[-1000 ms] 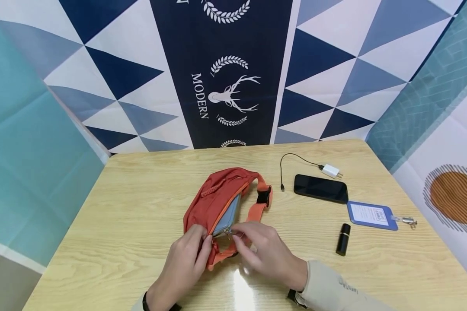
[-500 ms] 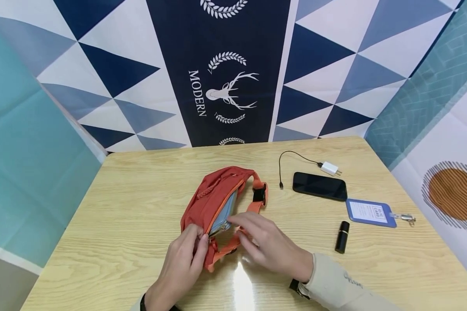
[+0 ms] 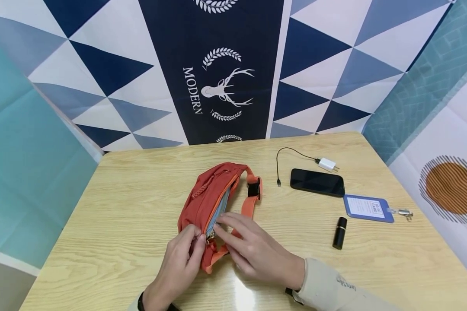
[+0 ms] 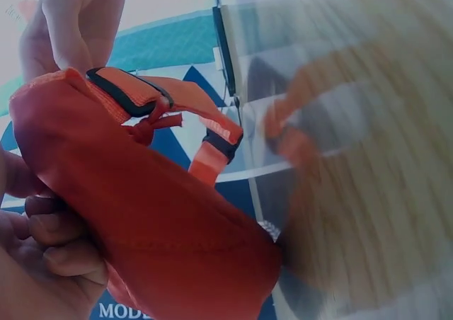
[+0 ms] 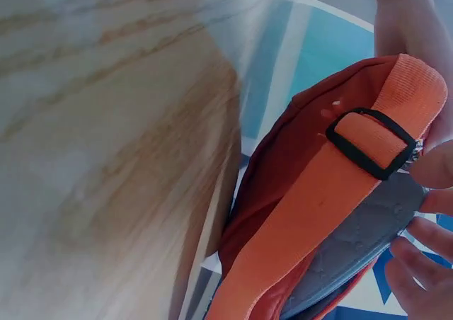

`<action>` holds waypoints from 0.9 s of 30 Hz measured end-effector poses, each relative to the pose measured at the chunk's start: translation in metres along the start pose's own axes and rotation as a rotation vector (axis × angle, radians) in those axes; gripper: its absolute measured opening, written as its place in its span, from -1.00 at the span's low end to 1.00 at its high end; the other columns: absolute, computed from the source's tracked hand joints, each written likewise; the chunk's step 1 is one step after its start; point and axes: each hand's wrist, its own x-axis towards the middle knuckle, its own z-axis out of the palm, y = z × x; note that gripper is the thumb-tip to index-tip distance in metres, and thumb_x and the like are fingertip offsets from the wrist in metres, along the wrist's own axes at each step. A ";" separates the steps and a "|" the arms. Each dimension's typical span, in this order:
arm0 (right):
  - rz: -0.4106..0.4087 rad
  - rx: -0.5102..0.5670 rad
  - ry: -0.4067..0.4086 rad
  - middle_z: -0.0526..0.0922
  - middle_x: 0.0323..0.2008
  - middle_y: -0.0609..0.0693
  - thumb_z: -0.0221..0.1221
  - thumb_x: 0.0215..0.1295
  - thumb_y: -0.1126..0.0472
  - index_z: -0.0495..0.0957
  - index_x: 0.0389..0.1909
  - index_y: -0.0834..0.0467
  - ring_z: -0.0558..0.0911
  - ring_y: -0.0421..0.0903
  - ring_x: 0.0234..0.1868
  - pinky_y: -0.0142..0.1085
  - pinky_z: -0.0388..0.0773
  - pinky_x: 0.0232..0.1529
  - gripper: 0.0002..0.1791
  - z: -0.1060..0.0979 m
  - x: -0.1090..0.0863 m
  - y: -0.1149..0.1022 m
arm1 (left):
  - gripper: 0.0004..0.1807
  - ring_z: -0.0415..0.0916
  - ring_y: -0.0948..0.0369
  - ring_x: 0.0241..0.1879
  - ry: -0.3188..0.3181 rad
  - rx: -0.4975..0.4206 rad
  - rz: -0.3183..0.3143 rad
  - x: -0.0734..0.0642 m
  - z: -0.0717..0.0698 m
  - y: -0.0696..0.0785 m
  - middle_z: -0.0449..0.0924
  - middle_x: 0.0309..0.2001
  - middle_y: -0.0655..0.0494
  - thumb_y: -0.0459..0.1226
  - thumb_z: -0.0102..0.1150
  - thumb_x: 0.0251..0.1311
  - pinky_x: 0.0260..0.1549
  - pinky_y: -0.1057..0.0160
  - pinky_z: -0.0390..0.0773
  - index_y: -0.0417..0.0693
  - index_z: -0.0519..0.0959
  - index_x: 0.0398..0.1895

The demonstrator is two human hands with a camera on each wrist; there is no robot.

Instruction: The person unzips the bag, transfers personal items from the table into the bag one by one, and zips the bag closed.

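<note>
A red waist bag (image 3: 198, 201) with an orange strap (image 3: 248, 206) stands on the table, its zipped opening facing right. Inside the opening sits a light blue pouch (image 3: 219, 212), only its outer side showing; in the right wrist view the pouch (image 5: 354, 238) looks grey-blue. My left hand (image 3: 177, 261) pinches the bag's near end beside the opening, its curled fingers (image 4: 67, 238) against the red cloth in the left wrist view. With fingers extended, my right hand (image 3: 254, 250) presses the pouch's near edge, close to some small gold metal pieces (image 3: 210, 236).
To the right lie a black phone (image 3: 317, 182), a white charger plug (image 3: 327, 164) with its black cable (image 3: 278, 160), a blue card holder (image 3: 369, 208) with a metal clip, and a black lipstick-like tube (image 3: 340, 233). A patterned cloth (image 3: 132, 86) hangs behind the table.
My right hand has moved left against the pouch, which now sits deeper in the bag and shows less. My left hand keeps its hold on the bag's near end.
</note>
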 end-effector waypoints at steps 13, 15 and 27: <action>-0.023 0.042 -0.081 0.35 0.36 0.06 -0.17 0.44 0.25 0.47 0.29 0.20 0.34 -0.06 0.38 -0.23 0.23 0.39 -0.52 0.012 -0.006 -0.012 | -0.77 0.22 0.49 -0.57 0.064 0.056 0.136 -0.005 0.005 0.010 0.32 -0.50 0.33 -0.47 0.13 0.27 -0.60 0.60 0.23 0.05 0.41 -0.41; 0.003 0.074 -0.096 0.33 0.37 0.02 -0.11 0.43 0.26 0.46 0.30 0.18 0.33 -0.09 0.37 -0.26 0.24 0.38 -0.53 0.013 -0.006 -0.013 | -0.77 0.22 0.49 -0.56 0.064 0.054 0.149 -0.005 0.005 0.009 0.33 -0.49 0.33 -0.47 0.14 0.27 -0.58 0.60 0.24 0.06 0.42 -0.39; 0.354 0.581 -0.170 0.51 0.19 -0.02 -0.02 0.51 0.33 0.21 0.49 -0.02 0.54 -0.11 0.16 -0.26 0.51 0.14 -0.42 0.012 -0.007 0.006 | -0.76 0.22 0.44 -0.54 0.070 -0.101 0.072 -0.003 0.007 0.003 0.31 -0.45 0.29 -0.55 0.05 0.33 -0.58 0.55 0.27 0.00 0.41 -0.30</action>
